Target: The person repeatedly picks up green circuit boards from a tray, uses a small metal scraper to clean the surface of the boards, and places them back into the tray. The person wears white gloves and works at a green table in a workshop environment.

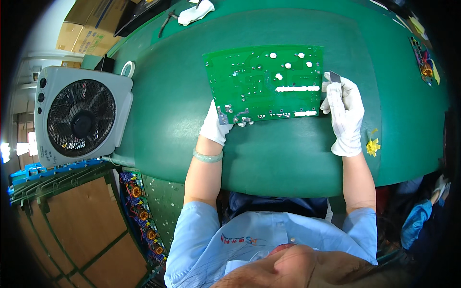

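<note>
A large green circuit board (261, 89) is held tilted above the green table mat, with solder points and white blobs on the side I see. My left hand (213, 127), in a white glove, grips its lower left corner; some of the fingers are hidden behind the board. Just off the board's right edge is my right hand (346, 115), also gloved in white. Its fingers are closed around a small flat dark-grey piece (334, 77), perhaps a blade, whose edge sticks out at the fingertips. A crumpled yellow scrap (372, 146) lies on the mat beside my right wrist.
A grey box fan (82, 113) stands at the left. Boards with copper coils (143, 215) line a rack below it. Cardboard boxes (91, 29), pliers (166, 23) and a white bundle (196, 13) are at the back. Another board (423, 62) lies far right; a blue-sleeved person (417, 223) sits lower right.
</note>
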A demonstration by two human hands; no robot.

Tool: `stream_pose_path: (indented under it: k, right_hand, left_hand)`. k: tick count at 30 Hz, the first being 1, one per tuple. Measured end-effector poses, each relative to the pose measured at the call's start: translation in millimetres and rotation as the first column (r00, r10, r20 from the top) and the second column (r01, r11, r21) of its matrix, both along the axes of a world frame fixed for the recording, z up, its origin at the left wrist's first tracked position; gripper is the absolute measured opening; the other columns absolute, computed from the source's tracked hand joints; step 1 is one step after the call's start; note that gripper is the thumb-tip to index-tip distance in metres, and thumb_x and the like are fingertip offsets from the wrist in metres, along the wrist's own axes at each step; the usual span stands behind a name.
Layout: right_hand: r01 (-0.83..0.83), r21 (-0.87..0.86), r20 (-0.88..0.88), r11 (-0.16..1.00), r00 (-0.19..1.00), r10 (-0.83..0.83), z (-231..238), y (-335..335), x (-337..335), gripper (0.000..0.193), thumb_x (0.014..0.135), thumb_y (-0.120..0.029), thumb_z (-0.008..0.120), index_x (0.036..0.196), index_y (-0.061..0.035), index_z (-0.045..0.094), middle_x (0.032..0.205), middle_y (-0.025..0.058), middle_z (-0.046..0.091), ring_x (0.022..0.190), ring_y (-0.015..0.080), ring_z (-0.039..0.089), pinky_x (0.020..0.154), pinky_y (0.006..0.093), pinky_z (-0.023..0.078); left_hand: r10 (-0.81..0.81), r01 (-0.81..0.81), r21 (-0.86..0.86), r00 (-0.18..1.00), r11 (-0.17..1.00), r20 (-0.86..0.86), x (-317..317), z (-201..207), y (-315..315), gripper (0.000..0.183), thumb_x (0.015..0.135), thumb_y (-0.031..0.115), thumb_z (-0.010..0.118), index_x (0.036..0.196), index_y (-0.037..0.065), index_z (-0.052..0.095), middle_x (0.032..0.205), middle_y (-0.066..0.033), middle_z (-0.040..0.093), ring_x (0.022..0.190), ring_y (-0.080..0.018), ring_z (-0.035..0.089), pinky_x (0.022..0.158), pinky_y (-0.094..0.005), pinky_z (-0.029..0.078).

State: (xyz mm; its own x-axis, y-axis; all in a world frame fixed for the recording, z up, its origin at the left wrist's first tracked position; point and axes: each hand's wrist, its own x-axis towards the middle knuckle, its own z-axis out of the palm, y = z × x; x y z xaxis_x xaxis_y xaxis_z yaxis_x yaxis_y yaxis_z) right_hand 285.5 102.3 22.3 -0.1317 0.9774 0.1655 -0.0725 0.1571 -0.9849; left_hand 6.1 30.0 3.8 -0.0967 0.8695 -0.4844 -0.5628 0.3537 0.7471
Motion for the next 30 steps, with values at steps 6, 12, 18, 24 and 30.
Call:
stream_pose_path:
  k: [6, 12, 18, 24, 30]
  right_hand:
    - [-0.004, 0.013, -0.022, 1.0, 1.0, 0.004, 4, -3, -1, 0.027, 0.097, -0.011, 0.06, 0.12, 0.0019, 0.058, 0.09, 0.0028, 0.066, 0.063, 0.0037, 0.054, 0.056, 0.0199, 0.045]
    - [-0.014, 0.05, -0.07, 0.999, 0.997, 0.018, 8, -5, 0, 0.027, 0.097, -0.01, 0.06, 0.12, 0.0029, 0.058, 0.09, 0.0046, 0.066, 0.065, 0.0046, 0.055, 0.059, 0.0207, 0.046]
    - [-0.006, 0.077, -0.095, 0.997, 0.995, 0.014, 6, -6, 1, 0.026, 0.097, -0.008, 0.059, 0.12, 0.0033, 0.058, 0.089, 0.0052, 0.066, 0.067, 0.0055, 0.056, 0.06, 0.0217, 0.048]
    - [-0.018, 0.086, -0.01, 0.996, 1.0, 0.019, 4, -3, 1, 0.024, 0.096, -0.009, 0.06, 0.118, 0.0028, 0.06, 0.085, 0.0042, 0.065, 0.065, 0.0056, 0.056, 0.059, 0.022, 0.047]
    - [-0.063, 0.022, 0.027, 0.998, 0.998, 0.062, 9, 0, 6, 0.023, 0.096, -0.011, 0.06, 0.116, 0.0013, 0.062, 0.082, 0.0032, 0.065, 0.064, 0.0051, 0.056, 0.058, 0.0221, 0.047]
  left_hand:
    - [-0.143, 0.105, 0.16, 0.958, 0.982, 0.25, -16, -9, -3, 0.043, 0.102, 0.037, 0.036, 0.118, 0.002, 0.055, 0.101, -0.0181, 0.065, 0.074, -0.031, 0.067, 0.047, -0.039, 0.053]
    - [-0.125, 0.057, 0.235, 0.95, 0.97, 0.287, -29, -33, -9, 0.036, 0.103, 0.029, 0.04, 0.124, 0.003, 0.054, 0.118, -0.0144, 0.061, 0.099, -0.0281, 0.064, 0.078, -0.0444, 0.058]
    - [-0.018, 0.016, 0.14, 1.0, 0.99, 0.015, -19, -26, -6, 0.038, 0.104, 0.028, 0.039, 0.13, 0.004, 0.051, 0.125, -0.0149, 0.059, 0.106, -0.0284, 0.062, 0.084, -0.0443, 0.057]
    - [0.062, -0.068, 0.242, 0.997, 0.968, 0.035, -10, -21, -8, 0.039, 0.105, 0.026, 0.039, 0.136, 0.004, 0.047, 0.131, -0.0147, 0.056, 0.113, -0.0279, 0.06, 0.091, -0.0439, 0.055]
    - [0.204, -0.197, 0.206, 0.979, 0.959, -0.013, 7, -6, -3, 0.037, 0.103, 0.028, 0.039, 0.126, 0.003, 0.053, 0.118, -0.0144, 0.062, 0.097, -0.0253, 0.065, 0.075, -0.0395, 0.058]
